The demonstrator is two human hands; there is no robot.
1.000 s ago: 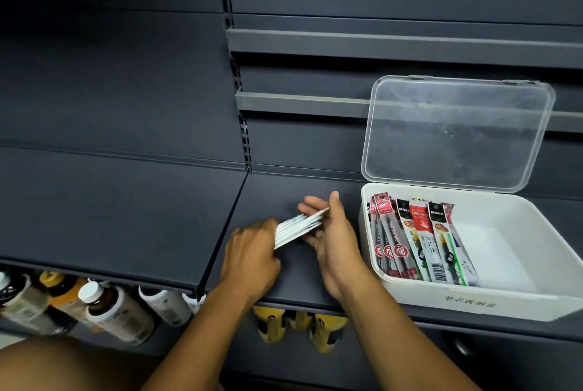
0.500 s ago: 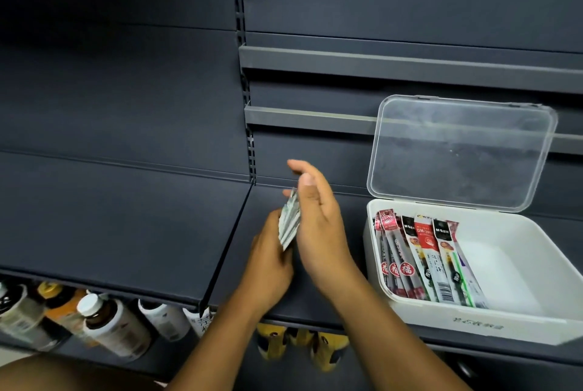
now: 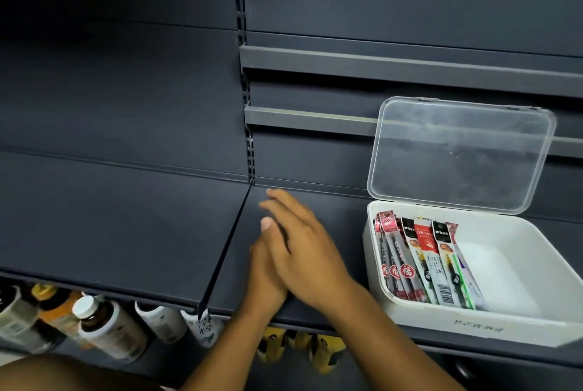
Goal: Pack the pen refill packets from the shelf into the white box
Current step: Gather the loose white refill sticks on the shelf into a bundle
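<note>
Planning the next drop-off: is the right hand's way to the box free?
Likely yes: the lid stands open, half the box is bare, and only bare shelf separates it from the right hand.

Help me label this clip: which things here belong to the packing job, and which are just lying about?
Job: white box, its raised clear lid, pen refill packets in it, shelf, left hand, right hand.
Lying about: bottles and yellow packages under the shelf.

The box (image 3: 504, 327) stands at right on the shelf (image 3: 126, 226), packets (image 3: 422, 264) in its left half; bottles (image 3: 107, 327) lie lower left, beneath the shelf.
</note>
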